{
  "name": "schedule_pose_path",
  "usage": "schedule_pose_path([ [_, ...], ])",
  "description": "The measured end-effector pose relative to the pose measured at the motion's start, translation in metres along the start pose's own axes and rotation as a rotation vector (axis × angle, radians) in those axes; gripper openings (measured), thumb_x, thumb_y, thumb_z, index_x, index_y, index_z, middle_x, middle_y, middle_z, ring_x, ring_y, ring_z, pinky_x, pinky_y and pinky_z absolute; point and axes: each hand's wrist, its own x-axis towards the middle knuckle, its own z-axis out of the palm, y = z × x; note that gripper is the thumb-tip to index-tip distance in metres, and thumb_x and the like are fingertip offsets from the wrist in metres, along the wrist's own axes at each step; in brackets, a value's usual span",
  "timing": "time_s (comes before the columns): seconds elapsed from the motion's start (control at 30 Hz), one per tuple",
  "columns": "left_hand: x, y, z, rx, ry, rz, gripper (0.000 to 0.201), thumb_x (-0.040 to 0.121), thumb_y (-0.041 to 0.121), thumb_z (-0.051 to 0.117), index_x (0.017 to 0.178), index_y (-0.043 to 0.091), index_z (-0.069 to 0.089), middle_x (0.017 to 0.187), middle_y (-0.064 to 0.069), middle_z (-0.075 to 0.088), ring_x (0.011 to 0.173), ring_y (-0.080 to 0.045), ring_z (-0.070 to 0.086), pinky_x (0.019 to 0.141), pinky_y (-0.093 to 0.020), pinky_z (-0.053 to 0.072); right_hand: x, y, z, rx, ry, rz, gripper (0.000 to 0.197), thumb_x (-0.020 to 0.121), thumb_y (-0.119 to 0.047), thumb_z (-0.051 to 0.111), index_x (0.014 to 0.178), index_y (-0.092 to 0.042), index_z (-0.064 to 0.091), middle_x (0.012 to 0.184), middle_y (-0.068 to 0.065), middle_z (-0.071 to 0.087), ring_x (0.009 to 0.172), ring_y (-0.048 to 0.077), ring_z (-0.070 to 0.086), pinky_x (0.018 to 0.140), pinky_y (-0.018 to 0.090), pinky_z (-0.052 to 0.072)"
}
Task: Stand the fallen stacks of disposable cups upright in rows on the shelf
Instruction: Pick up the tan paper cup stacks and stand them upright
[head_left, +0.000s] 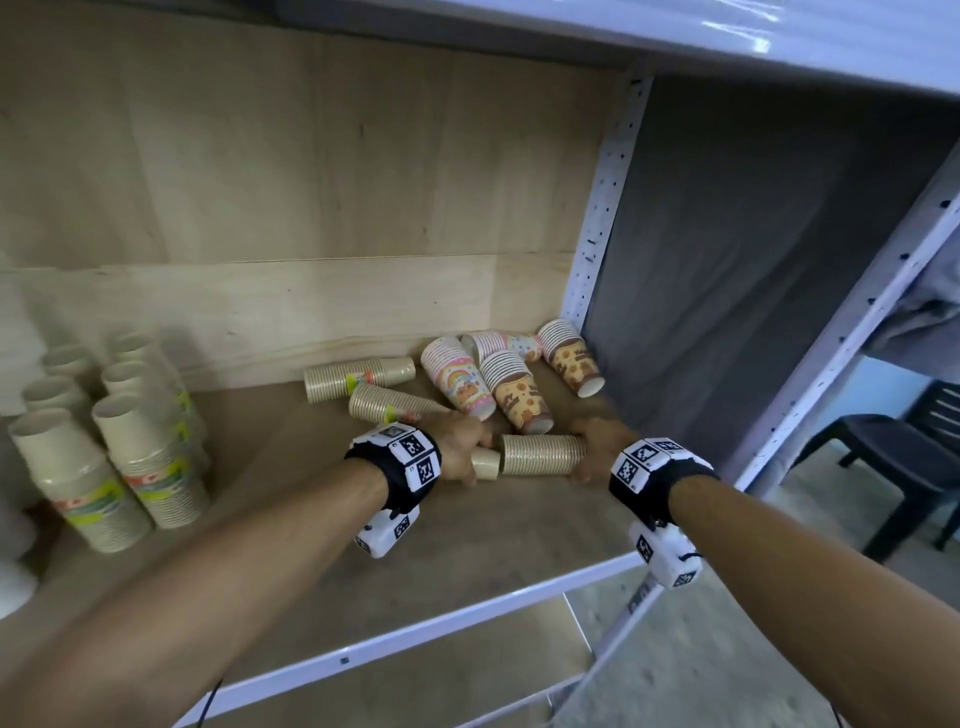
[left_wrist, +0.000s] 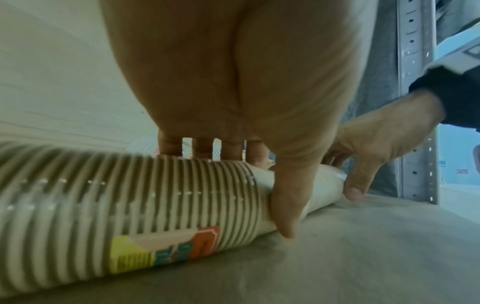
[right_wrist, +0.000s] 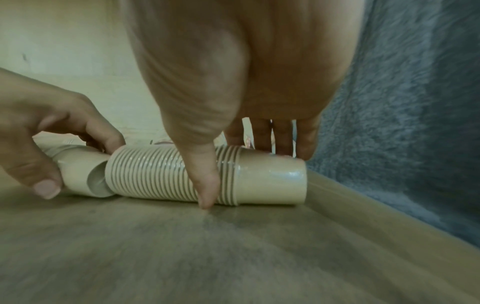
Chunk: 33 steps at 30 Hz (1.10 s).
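Two fallen beige cup stacks lie end to end on the wooden shelf board (head_left: 311, 519). My left hand (head_left: 460, 441) (left_wrist: 246, 191) grips the narrow end of the labelled stack (head_left: 395, 405) (left_wrist: 130, 195) (right_wrist: 80, 170), thumb in front and fingers behind. My right hand (head_left: 595, 447) (right_wrist: 239, 175) grips the plain ribbed stack (head_left: 540, 454) (right_wrist: 155, 174) the same way. Another beige stack (head_left: 358, 379) and several printed stacks (head_left: 460, 379) lie fallen behind. Several beige stacks (head_left: 130, 447) stand upright at the left.
A white metal rail (head_left: 415, 618) edges the shelf front. A perforated post (head_left: 602, 208) and grey cloth (head_left: 727, 260) close the right side. An upper shelf (head_left: 675, 31) hangs overhead. A black plastic chair (head_left: 909, 452) stands outside to the right.
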Motion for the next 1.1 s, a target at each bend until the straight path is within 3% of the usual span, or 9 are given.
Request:
schedule_pose_path([
  [0.23,-0.001,-0.008,-0.004,-0.064,0.014,0.007,0.053,0.079,0.034,0.077,0.127,0.021,0.058,0.111,-0.001,0.062,0.098,-0.019,0.058,0.073,-0.03,0.044,-0.002,-0.005,-0.007,-0.058,-0.015,-0.021,0.05,0.064,-0.027,0.081,0.111,-0.02,0.064,0.108,0.0,0.067,0.098,0.02,0.064,0.084,0.03,0.051],
  [0.37,-0.007,-0.013,-0.011,-0.115,0.044,0.014,0.056,0.078,0.032,0.078,0.129,0.022,0.056,0.116,0.001,0.059,0.097,-0.015,0.054,0.075,-0.027,0.042,-0.005,-0.014,-0.026,-0.132,-0.081,-0.038,0.052,0.06,-0.031,0.081,0.109,-0.019,0.067,0.108,0.0,0.064,0.099,0.02,0.063,0.081,0.03,0.053],
  [0.5,-0.017,-0.02,-0.026,-0.141,0.069,0.006,0.065,0.075,0.032,0.08,0.133,0.024,0.053,0.125,0.002,0.057,0.111,-0.019,0.056,0.086,-0.031,0.048,-0.006,-0.028,-0.051,-0.122,-0.164,-0.043,0.053,0.078,-0.029,0.076,0.125,-0.011,0.06,0.126,0.004,0.059,0.099,0.021,0.061,0.079,0.02,0.045],
  [0.57,-0.025,-0.026,-0.035,-0.158,0.085,-0.006,0.068,0.074,0.034,0.08,0.134,0.026,0.052,0.128,0.004,0.058,0.112,-0.019,0.057,0.09,-0.032,0.049,-0.005,-0.038,-0.061,-0.116,-0.169,-0.054,0.058,0.078,-0.031,0.076,0.13,-0.013,0.06,0.129,0.003,0.059,0.098,0.019,0.061,0.075,0.02,0.047],
  [0.73,-0.055,-0.043,-0.059,-0.272,0.138,-0.045,0.066,0.075,0.023,0.079,0.135,0.024,0.051,0.128,0.002,0.058,0.109,-0.019,0.058,0.084,-0.027,0.048,-0.016,-0.075,-0.082,-0.076,-0.063,-0.151,0.061,0.073,-0.026,0.081,0.13,-0.015,0.061,0.129,0.001,0.059,0.114,0.02,0.058,0.078,0.023,0.044],
  [0.83,-0.074,-0.056,-0.07,-0.3,0.173,-0.086,0.06,0.077,0.02,0.077,0.131,0.024,0.052,0.122,0.0,0.06,0.104,-0.019,0.059,0.082,-0.031,0.051,-0.021,-0.103,-0.094,-0.018,-0.069,-0.208,0.057,0.073,-0.023,0.082,0.126,-0.016,0.061,0.125,0.002,0.06,0.106,0.021,0.06,0.076,0.026,0.047],
  [0.93,-0.091,-0.073,-0.075,-0.318,0.209,-0.136,0.06,0.077,0.021,0.078,0.131,0.024,0.052,0.125,0.0,0.058,0.104,-0.019,0.057,0.076,-0.027,0.046,-0.022,-0.131,-0.101,-0.072,-0.097,-0.282,0.055,0.072,-0.026,0.082,0.121,-0.01,0.064,0.12,0.005,0.063,0.105,0.023,0.061,0.081,0.03,0.049],
  [1.03,-0.108,-0.089,-0.077,-0.315,0.225,-0.194,0.057,0.076,0.025,0.079,0.127,0.022,0.054,0.125,0.0,0.056,0.101,-0.018,0.054,0.078,-0.029,0.047,-0.02,-0.157,-0.101,-0.076,-0.089,-0.346,0.052,0.067,-0.028,0.083,0.114,-0.012,0.068,0.116,0.006,0.065,0.089,0.016,0.061,0.072,0.028,0.051],
  [1.1,-0.12,-0.099,-0.078,-0.321,0.23,-0.228,0.055,0.076,0.025,0.079,0.126,0.022,0.054,0.125,-0.001,0.055,0.101,-0.018,0.053,0.08,-0.031,0.048,-0.02,-0.175,-0.1,-0.078,-0.095,-0.383,0.053,0.068,-0.027,0.083,0.116,-0.013,0.066,0.117,0.004,0.063,0.095,0.019,0.061,0.074,0.029,0.05],
])
